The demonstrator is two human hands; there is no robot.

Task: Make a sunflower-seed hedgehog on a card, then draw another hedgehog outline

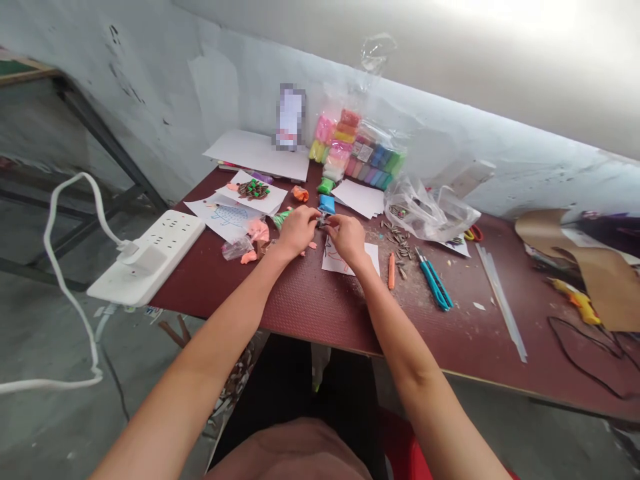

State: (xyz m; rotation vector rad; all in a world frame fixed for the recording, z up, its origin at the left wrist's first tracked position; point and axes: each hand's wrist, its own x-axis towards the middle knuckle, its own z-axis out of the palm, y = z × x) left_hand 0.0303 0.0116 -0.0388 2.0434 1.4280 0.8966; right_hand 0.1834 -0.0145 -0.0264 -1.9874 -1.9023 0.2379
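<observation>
My left hand (299,230) and my right hand (349,237) meet over the middle of the dark red table (320,307). The fingers of both are pinched around a small greyish piece (321,220), too small to name. Just beyond them lies a blue clay packet (327,204). Under my right hand is a white paper with red marks (373,255). Pink clay (259,231) rests left of my left hand. Striped seeds (400,243) and an orange stick (391,271) lie to the right of my right hand.
A white power strip (175,233) sits at the left edge. Behind are colored clay packs (373,160) and a clear plastic bag (435,213). Teal-handled tweezers or scissors (435,285), clear sticks (501,303) and a yellow glue gun (577,301) lie to the right.
</observation>
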